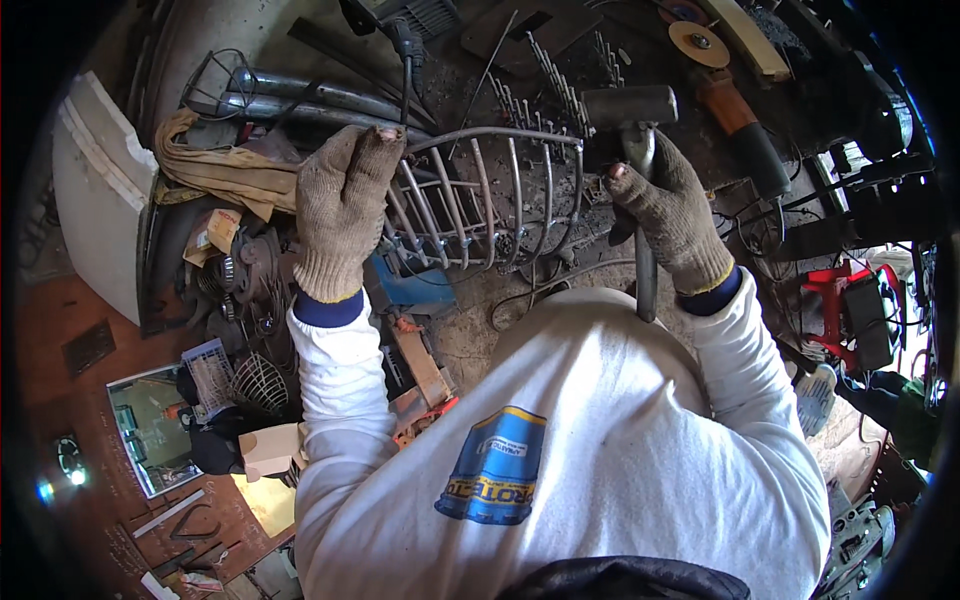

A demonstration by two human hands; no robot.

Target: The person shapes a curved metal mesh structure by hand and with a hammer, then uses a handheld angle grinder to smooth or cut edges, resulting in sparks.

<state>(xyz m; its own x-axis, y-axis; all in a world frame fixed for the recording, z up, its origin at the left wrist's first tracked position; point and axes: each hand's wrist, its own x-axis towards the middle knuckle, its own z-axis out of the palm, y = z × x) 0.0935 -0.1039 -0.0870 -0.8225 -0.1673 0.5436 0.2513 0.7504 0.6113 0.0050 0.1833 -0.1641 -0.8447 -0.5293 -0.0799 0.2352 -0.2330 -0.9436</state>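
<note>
While the left hand [340, 210], in a worn knit glove, is closing its fingers on the rim of a curved metal rod basket [490, 195], the right hand [668, 212] is gripping a hammer [634, 135] by its handle, head up at twelve o'clock; the basket is lying between both hands; an angle grinder [735, 110] is resting at one o'clock, a tan cloth [215, 165] at ten o'clock.
</note>
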